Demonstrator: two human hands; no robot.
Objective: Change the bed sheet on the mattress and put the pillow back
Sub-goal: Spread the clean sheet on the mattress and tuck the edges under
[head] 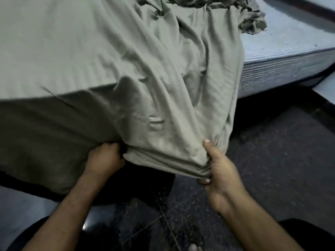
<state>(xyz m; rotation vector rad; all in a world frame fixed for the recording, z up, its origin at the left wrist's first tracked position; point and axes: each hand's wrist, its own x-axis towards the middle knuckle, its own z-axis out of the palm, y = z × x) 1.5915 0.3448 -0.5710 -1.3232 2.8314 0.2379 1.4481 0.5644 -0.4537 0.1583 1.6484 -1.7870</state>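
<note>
- A large grey-green cotton bed sheet with a faint woven stripe (pixel 101 51) is spread over most of the mattress top and is draped over its near edge; its far and left parts are cut off by the frame.
- A white quilted mattress with a ribbed grey side panel (pixel 282 57) is left bare at its right end, where the sheet has not been drawn across; the rest of it is hidden beneath the fabric.
- A dark speckled stone floor (pixel 282 160) is seen below the mattress's near edge, crossed by thin pale lines; its detail is blurred.
- A crumpled, gathered portion of the sheet (pixel 252 20) is heaped near the far edge of the mattress, beside the bare part.
- The hanging hem of the sheet is bunched into folds below the near edge, between the two hands.
- The right hand (pixel 220 171) is closed around the bunched hem, with the thumb laid on top of the cloth and the fingers curled beneath; only one fingertip is shown.
- The left hand (pixel 104 158) is clenched on the sheet at the fold's left end; its fingertips are buried in the fabric and cannot be made out.
- No pillow is within view.
</note>
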